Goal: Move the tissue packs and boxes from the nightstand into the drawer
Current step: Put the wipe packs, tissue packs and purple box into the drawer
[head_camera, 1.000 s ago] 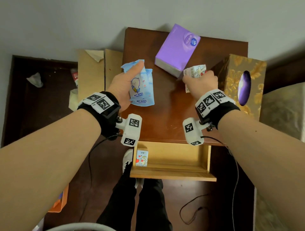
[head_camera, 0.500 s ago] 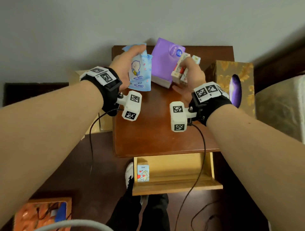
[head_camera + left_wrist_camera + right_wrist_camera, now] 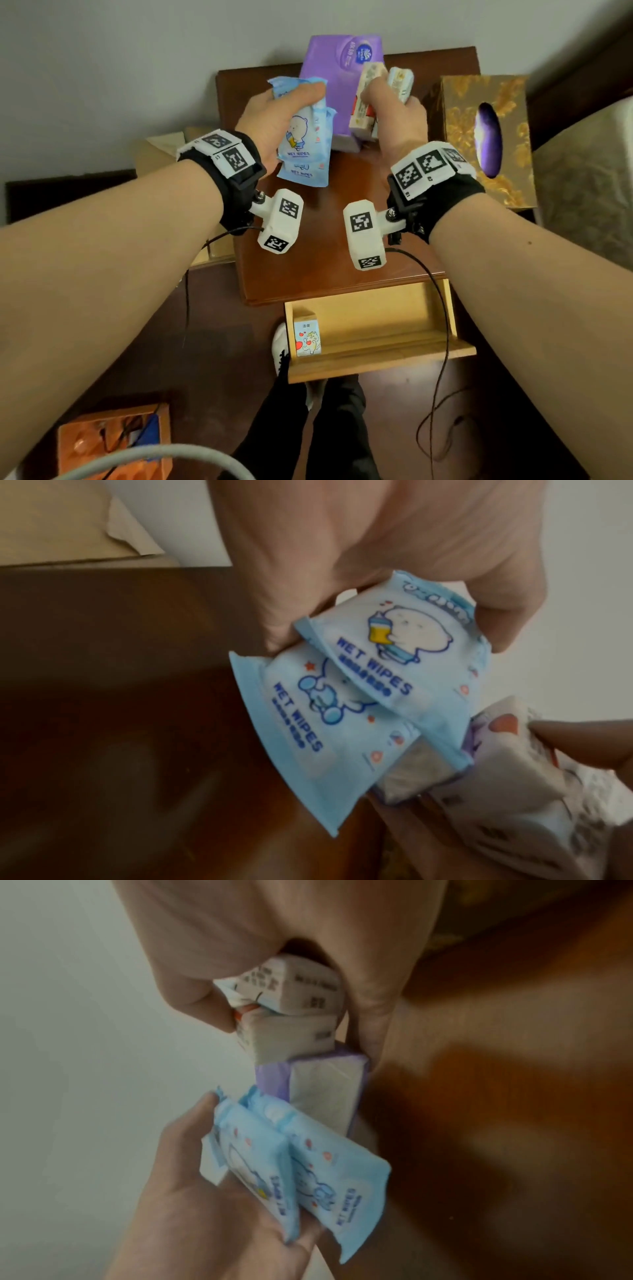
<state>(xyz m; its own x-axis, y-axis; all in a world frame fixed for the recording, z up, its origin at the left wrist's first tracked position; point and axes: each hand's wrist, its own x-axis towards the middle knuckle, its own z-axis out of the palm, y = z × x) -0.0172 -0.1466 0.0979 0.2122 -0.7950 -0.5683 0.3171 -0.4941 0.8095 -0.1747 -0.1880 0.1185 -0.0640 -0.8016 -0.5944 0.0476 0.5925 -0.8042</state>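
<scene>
My left hand [image 3: 274,120] grips two light-blue wet wipes packs [image 3: 303,137] [image 3: 359,696] above the brown nightstand [image 3: 318,260]. My right hand [image 3: 397,116] grips two small white tissue packs [image 3: 366,96] [image 3: 294,1010]. Between the two hands lies a purple tissue pack [image 3: 339,65] [image 3: 325,1091] on the nightstand's far side. A gold patterned tissue box [image 3: 486,137] stands at the right edge. Below the top, the light wooden drawer [image 3: 383,325] is pulled out, with one small cartoon tissue pack [image 3: 307,337] in its left corner.
A grey wall rises behind the nightstand. Cardboard [image 3: 161,150] leans at the left, and an orange box [image 3: 113,442] sits on the dark floor. My legs [image 3: 308,428] stand in front of the drawer. A cable [image 3: 442,342] hangs from my right wrist across the drawer.
Both hands have lifted their packs off the nightstand top and brought them closer together near the purple pack. The head view has tilted, so the drawer shows more fully.
</scene>
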